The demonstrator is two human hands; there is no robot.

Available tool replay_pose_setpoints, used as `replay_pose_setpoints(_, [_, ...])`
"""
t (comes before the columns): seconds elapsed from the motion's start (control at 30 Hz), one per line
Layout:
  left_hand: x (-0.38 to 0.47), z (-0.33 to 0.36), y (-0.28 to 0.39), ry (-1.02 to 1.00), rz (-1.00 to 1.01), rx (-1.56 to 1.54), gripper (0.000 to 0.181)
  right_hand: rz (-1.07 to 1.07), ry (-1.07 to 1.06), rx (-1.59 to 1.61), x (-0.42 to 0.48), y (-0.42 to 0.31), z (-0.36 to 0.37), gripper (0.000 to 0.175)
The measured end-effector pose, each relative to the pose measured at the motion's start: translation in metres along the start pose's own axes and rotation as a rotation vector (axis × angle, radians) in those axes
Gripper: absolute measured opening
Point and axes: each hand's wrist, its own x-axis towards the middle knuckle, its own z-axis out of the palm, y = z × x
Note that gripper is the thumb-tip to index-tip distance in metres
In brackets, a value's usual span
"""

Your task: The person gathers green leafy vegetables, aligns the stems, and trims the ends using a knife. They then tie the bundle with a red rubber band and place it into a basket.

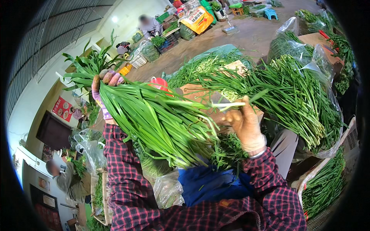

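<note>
A large bunch of long flat green leaves, likely garlic chives [156, 115], is gripped by my left hand [105, 86] in a purple patterned glove with stained fingertips. The leaf tips stick out past that hand, while the pale stem ends fan down to the right. My right hand [247, 127], in a thin tan glove, pinches the white end of a stalk [228, 105] at the bunch's right side. Beneath the bunch lies a blue cloth [211, 184] over my lap, with leaf scraps beside it.
To the right, a pile of green stalks [294, 101] rests in clear plastic. A crate of greens [323, 184] stands lower right. Trimmings [211, 65] and a wooden board [196, 89] lie ahead, near a red object [159, 83]. Other people [150, 27] sit among greens farther off.
</note>
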Motion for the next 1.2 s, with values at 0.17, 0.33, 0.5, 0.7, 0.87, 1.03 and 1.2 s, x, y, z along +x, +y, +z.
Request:
replay_pose_setpoints(0.17, [0.002,-0.02,0.009,-0.148,-0.065,-0.165,0.018,0.149,0.078,-1.593,-0.039,-0.039,-0.08,0.034])
replay_pose_setpoints(0.33, [-0.01,-0.018,0.017,-0.085,-0.013,-0.147,0.019,-0.34,-0.192,-1.976,-0.052,-0.012,0.027,0.033])
replay_pose_setpoints(0.5, [0.009,-0.012,-0.014,-0.15,-0.042,-0.154,0.018,-0.939,-0.33,-1.887,0.003,0.022,0.051,0.015])
replay_pose_setpoints(0.7, [-0.001,0.0,-0.021,0.001,0.043,-0.022,0.018,-0.864,-0.422,-1.487,0.045,-0.007,0.077,0.011])
replay_pose_setpoints(0.87, [-0.006,-0.007,-0.013,-0.073,0.01,-0.033,0.019,-0.006,-0.244,-0.872,0.017,-0.066,0.093,0.017])
replay_pose_setpoints(1.03, [-0.007,-0.013,-0.003,-0.059,0.05,-0.041,0.019,-0.098,-0.349,-1.789,-0.03,-0.008,0.007,0.029])
replay_pose_setpoints(1.2, [-0.004,0.002,-0.025,0.066,0.065,0.036,0.018,-0.07,-0.283,-1.586,-0.022,0.056,-0.015,0.02])
